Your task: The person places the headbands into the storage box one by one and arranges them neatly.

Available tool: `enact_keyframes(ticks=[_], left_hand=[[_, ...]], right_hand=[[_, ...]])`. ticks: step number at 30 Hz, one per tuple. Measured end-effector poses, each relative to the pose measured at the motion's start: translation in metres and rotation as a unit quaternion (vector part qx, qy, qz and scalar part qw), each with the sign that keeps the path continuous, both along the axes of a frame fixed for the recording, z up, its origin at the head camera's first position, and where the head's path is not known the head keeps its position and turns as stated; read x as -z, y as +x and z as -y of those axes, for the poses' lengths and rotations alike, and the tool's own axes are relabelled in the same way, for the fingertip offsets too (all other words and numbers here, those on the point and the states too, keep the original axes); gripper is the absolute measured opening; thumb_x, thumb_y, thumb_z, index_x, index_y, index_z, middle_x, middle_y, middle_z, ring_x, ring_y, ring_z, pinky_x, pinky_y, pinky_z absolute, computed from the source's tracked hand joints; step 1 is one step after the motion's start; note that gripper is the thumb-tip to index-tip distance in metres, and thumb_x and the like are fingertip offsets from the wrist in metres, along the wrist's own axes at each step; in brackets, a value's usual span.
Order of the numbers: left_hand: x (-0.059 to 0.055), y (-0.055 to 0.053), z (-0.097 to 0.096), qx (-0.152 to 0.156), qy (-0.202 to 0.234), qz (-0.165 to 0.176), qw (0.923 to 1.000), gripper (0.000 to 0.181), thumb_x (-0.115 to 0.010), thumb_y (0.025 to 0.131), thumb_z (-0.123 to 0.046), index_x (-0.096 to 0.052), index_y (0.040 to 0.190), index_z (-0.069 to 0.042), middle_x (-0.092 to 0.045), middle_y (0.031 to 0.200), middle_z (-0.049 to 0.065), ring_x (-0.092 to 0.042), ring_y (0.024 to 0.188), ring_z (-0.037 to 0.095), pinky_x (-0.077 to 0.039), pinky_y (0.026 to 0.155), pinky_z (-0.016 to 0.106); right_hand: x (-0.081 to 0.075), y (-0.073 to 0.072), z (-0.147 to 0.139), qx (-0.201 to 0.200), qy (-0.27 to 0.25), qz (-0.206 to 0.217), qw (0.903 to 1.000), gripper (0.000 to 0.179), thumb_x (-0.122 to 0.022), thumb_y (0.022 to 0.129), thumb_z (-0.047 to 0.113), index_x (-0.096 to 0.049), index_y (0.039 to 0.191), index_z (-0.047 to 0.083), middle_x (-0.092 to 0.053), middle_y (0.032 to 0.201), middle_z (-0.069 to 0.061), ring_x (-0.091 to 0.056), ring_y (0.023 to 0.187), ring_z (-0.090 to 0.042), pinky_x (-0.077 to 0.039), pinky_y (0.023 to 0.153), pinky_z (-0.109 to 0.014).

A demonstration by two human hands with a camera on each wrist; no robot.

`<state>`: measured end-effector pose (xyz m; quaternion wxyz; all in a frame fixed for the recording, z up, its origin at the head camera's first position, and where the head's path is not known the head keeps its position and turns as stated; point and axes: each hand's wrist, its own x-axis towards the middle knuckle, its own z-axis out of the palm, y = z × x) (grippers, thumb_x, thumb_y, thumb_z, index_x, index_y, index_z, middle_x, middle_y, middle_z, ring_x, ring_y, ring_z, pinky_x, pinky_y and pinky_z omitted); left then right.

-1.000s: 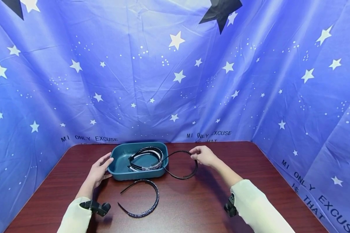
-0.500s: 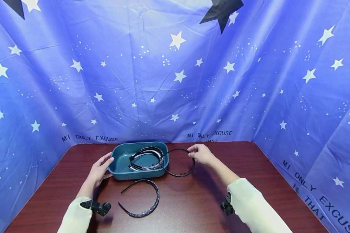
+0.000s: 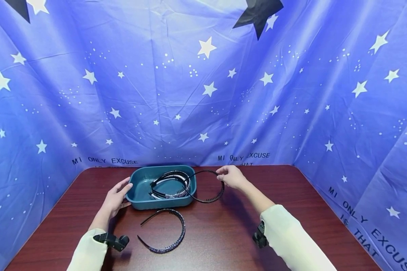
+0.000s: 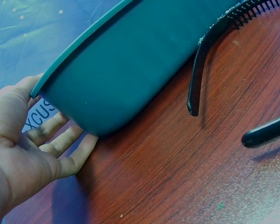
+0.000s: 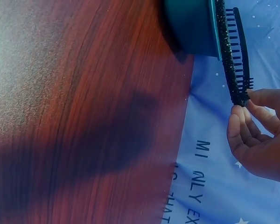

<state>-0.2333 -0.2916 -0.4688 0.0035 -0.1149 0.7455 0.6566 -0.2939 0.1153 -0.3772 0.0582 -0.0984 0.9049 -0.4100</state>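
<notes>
A teal plastic tub [image 3: 149, 205] stands at the back of the table. My left hand [image 3: 113, 199] holds its left end, the thumb over the rim and the other fingers against the outer wall [image 4: 112, 74]. Inside, toward the right, lie several headbands [image 3: 176, 195], black, white and glittery. Between thumb and fingers my right hand [image 3: 233, 177] pinches a black toothed headband [image 3: 221, 194], its glittery band showing in the right wrist view. The held headband's ends reach over the tub's right rim. Another dark glittery headband [image 3: 184, 230] lies on the table before the tub, ends pointing left.
The dark red wooden table [image 3: 220, 241] ends at a blue star-printed cloth [image 3: 176, 94] behind and at both sides. Black camera mounts sit on both wrists, the left mount [image 3: 112, 241] and the right mount [image 3: 260, 235].
My right hand has moved slightly left and away from me, carrying the headband further over the tub's right rim. The left hand, tub and table headband stay in place.
</notes>
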Motion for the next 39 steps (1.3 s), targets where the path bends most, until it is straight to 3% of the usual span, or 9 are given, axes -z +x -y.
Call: enact_keyframes(ticks=[6, 11, 34, 39], left_hand=[[0.0, 0.001, 0.0, 0.002, -0.001, 0.001, 1.0, 0.066, -0.047, 0.096, -0.044, -0.022, 0.149, -0.016, -0.021, 0.151, 0.023, -0.036, 0.129, 0.044, -0.052, 0.087, 0.048], [0.0, 0.001, 0.0, 0.003, -0.002, 0.001, 1.0, 0.065, -0.047, 0.096, -0.044, -0.022, 0.15, -0.016, -0.021, 0.151, 0.023, -0.036, 0.129, 0.045, -0.052, 0.088, 0.048], [-0.002, 0.0, 0.0, 0.003, -0.003, 0.001, 1.0, 0.065, -0.047, 0.096, -0.044, -0.022, 0.15, -0.017, -0.021, 0.152, 0.021, -0.035, 0.13, 0.043, -0.052, 0.087, 0.047], [-0.002, 0.001, 0.0, 0.002, -0.005, 0.0, 1.0, 0.067, -0.048, 0.095, -0.046, -0.022, 0.15, -0.016, -0.022, 0.151, 0.021, -0.037, 0.128, 0.041, -0.053, 0.085, 0.045]], right_hand=[[-0.001, 0.0, 0.005, 0.003, -0.007, 0.006, 1.0, 0.023, -0.062, 0.088, 0.009, -0.065, 0.11, 0.004, -0.055, 0.075, -0.002, -0.052, 0.06, -0.013, -0.045, 0.054, -0.022], [-0.002, 0.0, 0.011, 0.003, -0.003, -0.002, 1.0, 0.023, -0.063, 0.087, 0.01, -0.066, 0.109, 0.005, -0.056, 0.076, -0.002, -0.056, 0.062, -0.017, -0.046, 0.054, -0.022], [-0.007, -0.008, 0.039, -0.009, 0.016, -0.009, 0.9998, 0.023, -0.063, 0.088, 0.012, -0.067, 0.109, 0.007, -0.064, 0.09, -0.008, -0.059, 0.066, -0.013, -0.05, 0.06, -0.024], [-0.006, -0.008, 0.048, -0.014, 0.038, -0.025, 0.9988, 0.023, -0.064, 0.087, 0.014, -0.068, 0.109, 0.008, -0.067, 0.098, -0.008, -0.061, 0.079, -0.016, -0.05, 0.069, -0.026]])
